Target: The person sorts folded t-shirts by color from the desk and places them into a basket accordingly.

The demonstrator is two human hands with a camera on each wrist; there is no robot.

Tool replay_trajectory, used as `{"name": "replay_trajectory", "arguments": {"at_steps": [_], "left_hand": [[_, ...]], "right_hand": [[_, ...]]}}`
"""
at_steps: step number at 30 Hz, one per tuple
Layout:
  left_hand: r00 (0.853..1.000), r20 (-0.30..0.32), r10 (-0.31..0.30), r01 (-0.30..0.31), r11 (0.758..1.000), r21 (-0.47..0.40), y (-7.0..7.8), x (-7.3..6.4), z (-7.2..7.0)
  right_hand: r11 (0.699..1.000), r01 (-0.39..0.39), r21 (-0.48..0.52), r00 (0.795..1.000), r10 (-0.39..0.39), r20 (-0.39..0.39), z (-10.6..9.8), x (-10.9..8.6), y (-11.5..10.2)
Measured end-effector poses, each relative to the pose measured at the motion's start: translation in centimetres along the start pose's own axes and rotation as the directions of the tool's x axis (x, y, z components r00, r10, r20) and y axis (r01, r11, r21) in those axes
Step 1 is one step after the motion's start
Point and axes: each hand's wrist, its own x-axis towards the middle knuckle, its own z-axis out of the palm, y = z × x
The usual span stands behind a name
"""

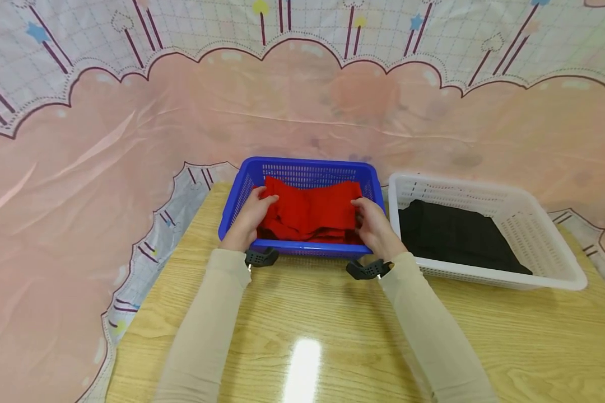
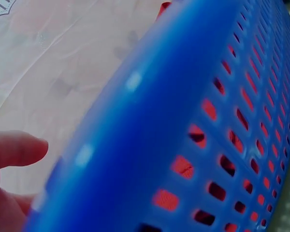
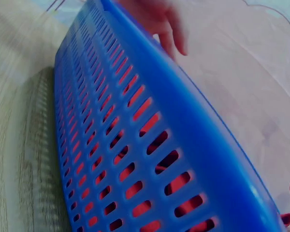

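A folded red cloth point(image 1: 322, 210) lies in a blue plastic basket point(image 1: 310, 246), its top uneven and its left back corner raised. My left hand point(image 1: 252, 218) reaches over the basket's left side, with thumb and fingers spread at the cloth's left edge. Nothing shows between that thumb point(image 2: 21, 147) and the fingers in the left wrist view. Over the right side, my right hand point(image 1: 375, 224) has its thumb close to the cloth's right edge; its other fingers are partly hidden. The right wrist view shows red fabric through the basket's slots and the left hand point(image 3: 157, 19) above the rim.
To the right stands a white plastic basket point(image 1: 559, 246) holding folded black cloth point(image 1: 454, 232). Both baskets are on a wood-grain table point(image 1: 262, 330). A patterned pink and white sheet point(image 1: 282, 95) hangs behind and to the left. Each wrist wears a black band point(image 1: 261, 257).
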Motion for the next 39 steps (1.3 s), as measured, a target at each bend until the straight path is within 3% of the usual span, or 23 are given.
{"name": "replay_trajectory", "arguments": {"at_steps": [6, 14, 19, 24, 30, 35, 39], "left_hand": [[1.0, -0.016, 0.009, -0.008, 0.997, 0.078, 0.1, -0.2, 0.2], [0.997, -0.018, 0.071, -0.066, 0.978, 0.198, 0.1, 0.0, 0.5], [0.99, 0.021, 0.143, -0.141, 0.922, 0.36, 0.1, 0.1, 0.9], [0.985, 0.008, 0.172, -0.159, 0.891, 0.424, 0.1, 0.2, 1.2], [0.949, -0.05, 0.311, -0.235, 0.804, 0.546, 0.1, 0.3, 1.2], [0.938, -0.066, 0.341, -0.253, 0.801, 0.543, 0.1, -0.1, 1.2], [0.917, -0.078, 0.391, -0.278, 0.768, 0.577, 0.3, -0.5, 1.3]], "right_hand": [[1.0, 0.027, 0.009, 1.0, -0.027, -0.008, 0.1, 0.5, 0.0], [0.999, 0.048, -0.016, 0.998, -0.049, -0.03, 0.2, 0.5, -0.5], [0.994, 0.103, -0.026, 0.992, -0.104, -0.064, 0.4, 0.2, -0.7], [0.99, 0.134, -0.042, 0.988, -0.137, -0.074, 0.4, 0.0, -0.8], [0.988, 0.152, -0.018, 0.986, -0.153, -0.073, 0.4, -0.2, -0.8], [0.987, 0.156, -0.044, 0.985, -0.159, -0.072, 0.4, -0.2, -0.7], [0.981, 0.178, -0.074, 0.981, -0.183, -0.067, 0.4, -0.2, -0.6]]}}
